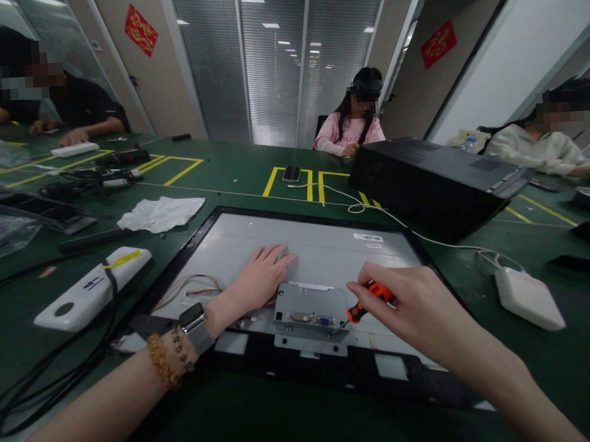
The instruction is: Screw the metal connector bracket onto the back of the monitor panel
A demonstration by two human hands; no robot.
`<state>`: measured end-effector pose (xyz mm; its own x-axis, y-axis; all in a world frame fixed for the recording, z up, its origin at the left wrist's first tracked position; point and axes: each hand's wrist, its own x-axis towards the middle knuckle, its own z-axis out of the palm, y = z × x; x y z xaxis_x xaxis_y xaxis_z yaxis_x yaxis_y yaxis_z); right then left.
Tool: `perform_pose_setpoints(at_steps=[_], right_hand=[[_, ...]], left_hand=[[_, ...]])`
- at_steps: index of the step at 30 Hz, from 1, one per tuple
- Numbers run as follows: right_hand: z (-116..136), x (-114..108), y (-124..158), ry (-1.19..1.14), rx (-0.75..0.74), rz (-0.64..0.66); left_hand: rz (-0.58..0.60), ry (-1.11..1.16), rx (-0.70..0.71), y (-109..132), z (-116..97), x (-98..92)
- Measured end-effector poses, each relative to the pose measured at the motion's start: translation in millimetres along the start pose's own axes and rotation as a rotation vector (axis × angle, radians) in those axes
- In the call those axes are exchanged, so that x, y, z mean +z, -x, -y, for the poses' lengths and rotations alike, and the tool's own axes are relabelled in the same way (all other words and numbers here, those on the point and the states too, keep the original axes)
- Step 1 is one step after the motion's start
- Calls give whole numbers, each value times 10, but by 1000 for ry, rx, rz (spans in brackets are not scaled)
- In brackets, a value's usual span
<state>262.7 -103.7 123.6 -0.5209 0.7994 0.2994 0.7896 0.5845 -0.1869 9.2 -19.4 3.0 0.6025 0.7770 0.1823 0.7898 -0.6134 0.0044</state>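
Observation:
A monitor panel (321,249) with a grey metal back and black frame lies flat before me. Near its front edge sits a metal bracket (307,307) carrying two video ports, one of them blue. My right hand (404,297) grips an orange and black screwdriver (359,309), whose tip meets the bracket's right side by the blue port. Fingers stretched out, my left hand (261,276) rests flat on the panel, left of the bracket. Thin wires (193,285) run across the panel by my left wrist, which wears a watch and bracelets.
Behind the panel at right stands a large black casing (437,179). A white adapter (527,297) with a cable lies right. On the left are a white plastic part (92,290), black cables (49,376) and a crumpled tissue (162,214). Several people sit around the table.

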Motion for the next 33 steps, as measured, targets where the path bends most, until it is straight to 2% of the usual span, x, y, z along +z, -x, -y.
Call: perform_pose_setpoints(at_steps=[3,10,17,25,33], right_hand=[[51,-53,1,-46,-6,46],[119,-102,-9,-101,-59,47],[62,-5,4,-32,-9,53],[150,-104,31,-204,31,119],[90,-68,-6,-126,86,97]], left_hand=[[-8,-1,-2,-4,5,14],[-5,-21,-11,-20,-1,26],[25,-27,-10,-9,-34,-62],[14,-25,-31,-32,-20,-4],[10,-13,0,-5,-19,-41]])
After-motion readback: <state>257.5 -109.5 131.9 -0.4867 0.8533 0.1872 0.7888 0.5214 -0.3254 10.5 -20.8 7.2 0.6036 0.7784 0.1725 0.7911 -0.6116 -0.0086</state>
